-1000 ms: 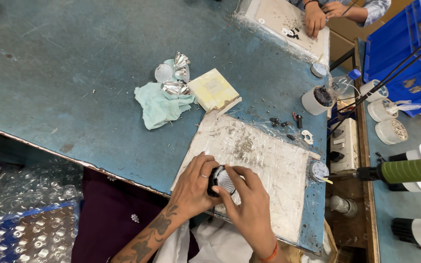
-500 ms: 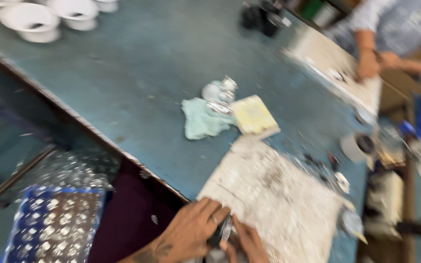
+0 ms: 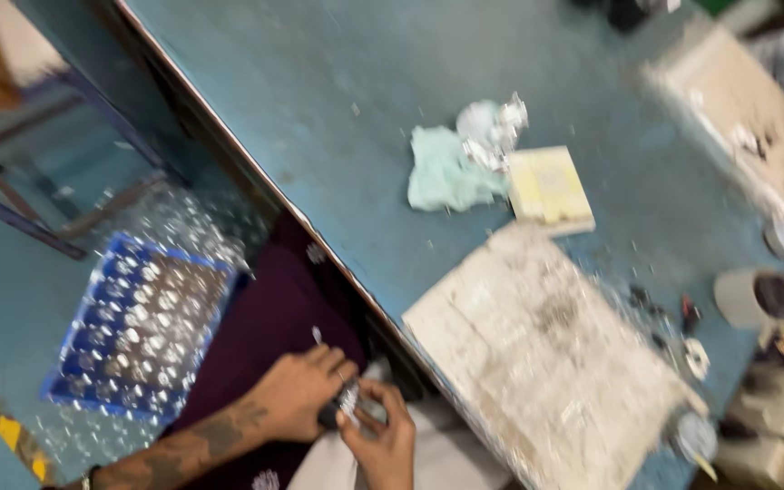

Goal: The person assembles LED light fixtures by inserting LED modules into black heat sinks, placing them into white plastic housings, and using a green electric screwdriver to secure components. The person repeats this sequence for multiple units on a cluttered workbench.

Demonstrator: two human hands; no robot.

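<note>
down low in front of the desk (image 3: 338, 118), over the person's lap, both hands meet on one small shiny silver part (image 3: 348, 399). the left hand (image 3: 297, 395) wraps around its dark end and grips it. the right hand (image 3: 383, 436) pinches the shiny end with its fingers. the picture is blurry, so i cannot tell what the part is. on the desk, just past the hands, lies a worn white board (image 3: 546, 354). further up sit a pale green cloth (image 3: 442, 172), a yellow pad (image 3: 548, 188) and some crumpled silver bits (image 3: 492, 127), all close together. a blue tray (image 3: 142, 327) full of shiny pieces sits on the floor to the left.
</note>
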